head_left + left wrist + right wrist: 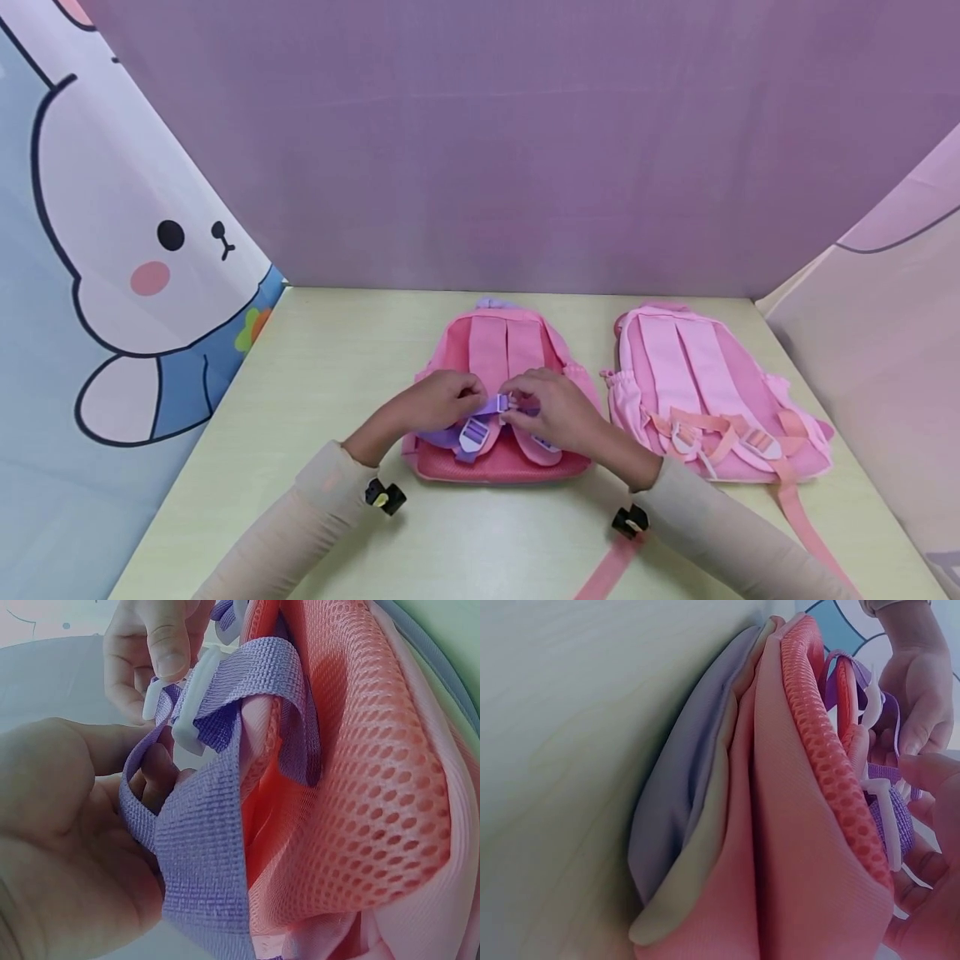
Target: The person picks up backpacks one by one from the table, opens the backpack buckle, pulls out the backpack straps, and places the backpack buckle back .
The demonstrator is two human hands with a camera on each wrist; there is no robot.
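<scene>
A coral-pink backpack [495,468] lies on the table with its shoulder straps facing up. Across its middle runs a purple strap [202,847] with a white buckle. The left hand [444,400] pinches the purple strap just left of the buckle [501,403]. At the buckle's right side the right hand [553,410] holds the small white piece between thumb and fingers. A larger white slider [474,435] on a purple strap lies below the left hand. In the right wrist view the left hand [922,697] and right hand [934,847] meet beside the bag.
A light pink backpack [708,375] lies at the right of the table [337,333], with orange straps [795,500] trailing over the front edge. A pink strap end [611,571] lies near the right forearm. Purple and rabbit-printed cloths [525,167] stand around the table.
</scene>
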